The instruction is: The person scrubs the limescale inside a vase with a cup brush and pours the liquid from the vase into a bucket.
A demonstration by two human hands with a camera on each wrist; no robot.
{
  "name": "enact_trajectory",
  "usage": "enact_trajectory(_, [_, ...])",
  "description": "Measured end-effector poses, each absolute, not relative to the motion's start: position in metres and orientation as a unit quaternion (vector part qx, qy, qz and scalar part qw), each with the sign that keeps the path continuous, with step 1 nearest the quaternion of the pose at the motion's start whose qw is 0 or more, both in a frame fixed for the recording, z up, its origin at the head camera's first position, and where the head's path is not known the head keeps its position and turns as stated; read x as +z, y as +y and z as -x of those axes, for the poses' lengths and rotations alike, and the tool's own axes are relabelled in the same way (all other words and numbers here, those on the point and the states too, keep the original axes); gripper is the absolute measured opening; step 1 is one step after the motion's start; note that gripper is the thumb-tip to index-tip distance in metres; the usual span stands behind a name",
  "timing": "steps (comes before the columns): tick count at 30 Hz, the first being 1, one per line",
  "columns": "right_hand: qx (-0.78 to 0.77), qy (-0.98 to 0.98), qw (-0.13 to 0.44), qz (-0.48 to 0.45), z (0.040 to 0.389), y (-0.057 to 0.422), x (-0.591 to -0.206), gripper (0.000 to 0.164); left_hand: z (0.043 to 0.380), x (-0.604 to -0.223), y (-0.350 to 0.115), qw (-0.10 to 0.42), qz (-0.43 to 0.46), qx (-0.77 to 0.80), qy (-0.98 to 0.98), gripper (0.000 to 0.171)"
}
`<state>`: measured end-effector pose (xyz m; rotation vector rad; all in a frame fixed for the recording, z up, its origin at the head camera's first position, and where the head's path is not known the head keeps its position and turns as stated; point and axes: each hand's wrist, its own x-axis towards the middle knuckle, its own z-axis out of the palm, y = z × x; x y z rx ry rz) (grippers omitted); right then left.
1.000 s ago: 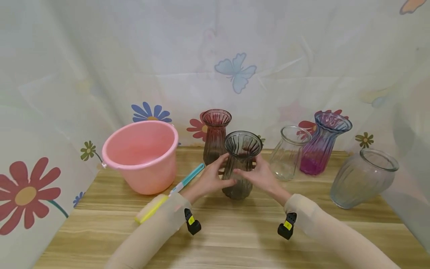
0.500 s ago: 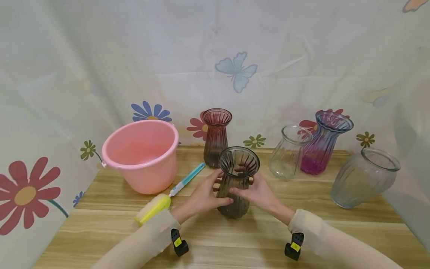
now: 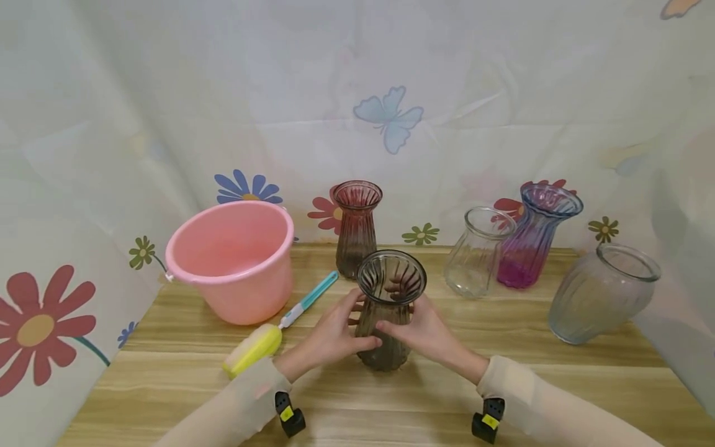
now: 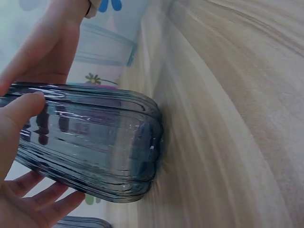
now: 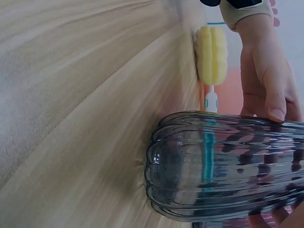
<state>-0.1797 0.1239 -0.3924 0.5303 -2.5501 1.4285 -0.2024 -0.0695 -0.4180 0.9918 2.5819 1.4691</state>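
A smoky grey ribbed glass vase with a flared rim stands upright near the middle of the wooden table, its base down at the wood in both wrist views. My left hand grips its left side, thumb across the front and fingers curled behind. From the right, my right hand grips it the same way; its fingertips show dark through the glass. In the left wrist view the ribbed base of the vase shows plainly.
Behind stands a red-to-grey vase. At left are a pink bucket and a yellow sponge brush with a teal handle. To the right are a clear vase, a purple-blue vase and a wide frosted vase. A patterned curtain hangs behind.
Both hands have brought the grey vase toward the table's front, away from the red-to-grey vase, mostly in the first half second. It keeps upright in their grip throughout.
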Motion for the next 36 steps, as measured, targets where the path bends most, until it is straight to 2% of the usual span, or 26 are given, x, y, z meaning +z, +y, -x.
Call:
enact_trajectory(4, [0.471, -0.856, 0.086, -0.195, 0.18, 0.125, -0.391, 0.067, 0.203, -0.413, -0.075, 0.043, -0.315, 0.436, 0.842, 0.086])
enact_trajectory(9, [0.467, -0.858, 0.039, -0.211, 0.18, 0.134, -0.391, 0.073, 0.216, -0.409, -0.09, 0.107, -0.322, 0.358, 0.87, 0.088])
enact_trajectory(13, [0.461, -0.858, -0.021, -0.224, 0.182, 0.143, -0.393, 0.076, 0.238, -0.407, -0.099, 0.085, -0.298, 0.307, 0.9, 0.078])
enact_trajectory(18, [0.453, -0.851, -0.08, -0.255, 0.186, 0.153, -0.396, 0.08, 0.266, -0.408, -0.101, 0.07, -0.199, 0.242, 0.947, 0.074])
enact_trajectory(23, [0.445, -0.845, -0.116, -0.273, 0.191, 0.16, -0.4, 0.083, 0.288, -0.413, -0.097, 0.079, -0.128, 0.182, 0.972, 0.07])
enact_trajectory(30, [0.424, -0.843, -0.143, -0.3, 0.201, 0.167, -0.403, 0.083, 0.305, -0.42, -0.091, 0.079, -0.076, 0.158, 0.981, 0.034])
enact_trajectory(36, [0.411, -0.84, -0.171, -0.31, 0.206, 0.169, -0.401, 0.086, 0.317, -0.429, -0.088, 0.072, -0.057, 0.149, 0.985, 0.032])
